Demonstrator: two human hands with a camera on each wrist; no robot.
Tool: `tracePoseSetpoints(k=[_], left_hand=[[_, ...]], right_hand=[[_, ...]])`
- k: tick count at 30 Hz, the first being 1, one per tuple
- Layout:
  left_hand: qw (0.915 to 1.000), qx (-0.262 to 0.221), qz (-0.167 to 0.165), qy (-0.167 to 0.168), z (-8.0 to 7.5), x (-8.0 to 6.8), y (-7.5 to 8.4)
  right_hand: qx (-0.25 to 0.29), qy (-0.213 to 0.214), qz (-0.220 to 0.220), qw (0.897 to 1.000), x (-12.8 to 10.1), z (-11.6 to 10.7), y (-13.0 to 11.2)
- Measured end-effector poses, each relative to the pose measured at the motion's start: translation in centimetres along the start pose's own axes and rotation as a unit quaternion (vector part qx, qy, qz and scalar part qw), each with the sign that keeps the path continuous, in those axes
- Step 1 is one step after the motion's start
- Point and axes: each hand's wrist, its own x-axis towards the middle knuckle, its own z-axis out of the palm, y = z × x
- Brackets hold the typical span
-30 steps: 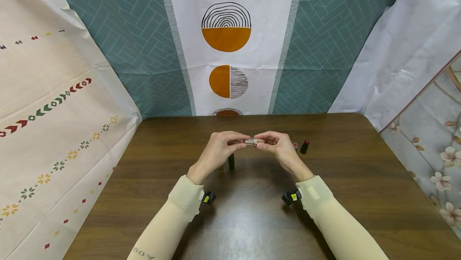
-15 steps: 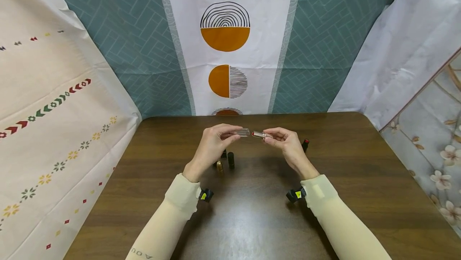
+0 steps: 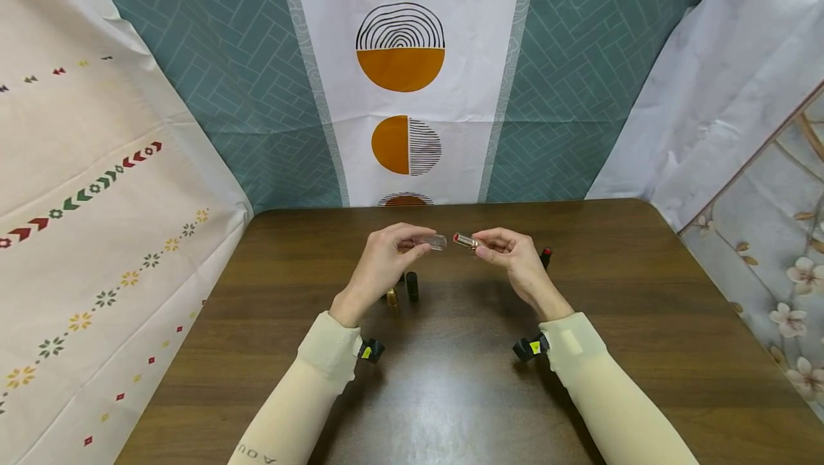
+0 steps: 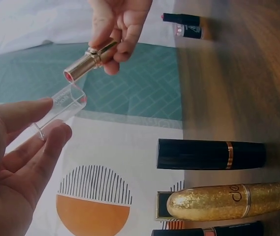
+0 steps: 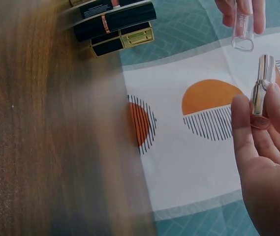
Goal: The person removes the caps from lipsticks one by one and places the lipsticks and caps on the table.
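Up above the table, my left hand pinches a clear plastic lipstick cap between thumb and fingers, its mouth facing right. Opposite it, my right hand grips an uncapped lipstick by its base. The lipstick has a shiny gold-silver tube, and red colour shows at its end in the left wrist view. A small gap separates cap and tube in the head view. Below my left hand stand a black lipstick tube and a glittery gold one.
More black tubes, one with a gold box-like part, stand in the same group. Farther right, beyond my right hand, are a black lipstick with a red tip and another small one. Patterned cloth hangs behind the wooden table.
The cap was on the lipstick a second ago; the hands have drawn apart and separated them. Since then both pieces have tilted slightly, and the gap stays small.
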Motion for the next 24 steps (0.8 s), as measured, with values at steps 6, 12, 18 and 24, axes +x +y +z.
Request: tracePoseSetpoints(k=[6, 12, 18, 24], left_hand=[[0.9997, -0.018, -0.012, -0.009, 0.3, 0.0, 0.0], [0.9993, -0.026, -0.025, -0.013, 0.7, 0.2, 0.1], [0.9995, -0.023, -0.017, -0.014, 1.0, 0.4, 0.1], [0.9995, -0.015, -0.02, -0.02, 1.6, 0.7, 0.2]], right_hand=[[0.023, -0.039, 0.004, 0.999, 0.0, 0.0, 0.1], [0.014, -0.04, 0.008, 0.999, 0.0, -0.1, -0.3], [0.013, -0.046, 0.014, 0.999, 0.0, -0.4, -0.5], [0.034, -0.047, 0.023, 0.998, -0.1, -0.5, -0.6]])
